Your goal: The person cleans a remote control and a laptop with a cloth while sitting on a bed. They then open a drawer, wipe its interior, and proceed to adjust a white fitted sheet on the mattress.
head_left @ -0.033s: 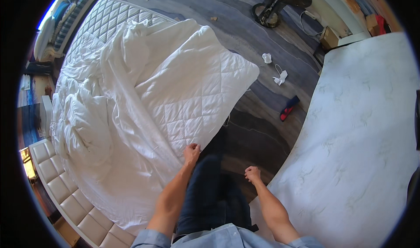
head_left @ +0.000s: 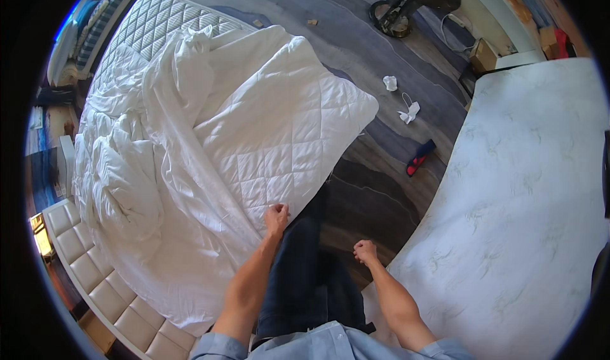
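Observation:
My left hand (head_left: 276, 220) is closed on the near right edge of a white quilted mattress pad (head_left: 274, 155), its fingertips pinching the cloth. The pad lies folded and rumpled over the bed on my left, with a bunched heap of white bedding (head_left: 124, 176) beside it. At the far end the bed's diamond-stitched mattress (head_left: 178, 17) shows bare. My right hand (head_left: 365, 252) hangs in a loose fist over the gap between the bed and a second mattress, with nothing seen in it.
The pale patterned second mattress (head_left: 508, 188) lies on my right. A tufted headboard (head_left: 108, 293) edges the bed at lower left. Crumpled white scraps (head_left: 410, 112) and a dark red-lined slipper (head_left: 419, 158) lie on the floor. A black chair base (head_left: 391, 20) stands beyond.
The view has shifted slightly. My left hand has edged a little up and left, still on the pad's edge; my right hand keeps almost the same place.

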The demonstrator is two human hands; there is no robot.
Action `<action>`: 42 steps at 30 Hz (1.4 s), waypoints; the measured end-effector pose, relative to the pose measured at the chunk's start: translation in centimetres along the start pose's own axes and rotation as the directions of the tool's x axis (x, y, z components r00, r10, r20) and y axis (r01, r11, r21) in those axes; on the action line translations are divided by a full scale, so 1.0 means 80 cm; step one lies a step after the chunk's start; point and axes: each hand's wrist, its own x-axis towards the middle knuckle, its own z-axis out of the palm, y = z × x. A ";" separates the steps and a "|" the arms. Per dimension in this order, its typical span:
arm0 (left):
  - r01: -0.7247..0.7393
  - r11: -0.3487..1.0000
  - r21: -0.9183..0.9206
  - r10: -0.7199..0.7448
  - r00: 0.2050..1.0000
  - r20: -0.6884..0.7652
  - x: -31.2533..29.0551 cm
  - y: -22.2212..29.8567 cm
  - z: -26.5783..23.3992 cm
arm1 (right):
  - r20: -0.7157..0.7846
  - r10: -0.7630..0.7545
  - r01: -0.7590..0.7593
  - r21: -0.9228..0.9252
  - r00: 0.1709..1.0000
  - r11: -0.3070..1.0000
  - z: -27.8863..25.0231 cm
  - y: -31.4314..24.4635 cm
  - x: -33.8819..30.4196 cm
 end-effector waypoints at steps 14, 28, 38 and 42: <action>0.036 0.989 -0.141 -0.003 0.975 0.223 0.138 0.354 0.045 | -0.149 -0.343 0.362 0.133 0.928 0.923 -0.268 -0.278 0.015; 0.301 0.776 -0.554 -0.350 0.937 0.020 0.185 0.431 0.108 | 0.095 -0.218 0.228 -0.106 0.971 0.968 -0.468 -0.483 0.137; 0.193 0.924 -0.331 -0.300 0.901 -0.314 0.252 0.566 0.154 | 0.116 -0.349 0.368 -0.317 0.930 0.874 -0.658 -0.674 0.209; 0.118 0.936 -0.332 -0.271 0.844 -0.463 0.305 0.631 0.108 | 0.125 -0.402 0.415 -0.419 0.907 0.808 -0.690 -0.752 0.246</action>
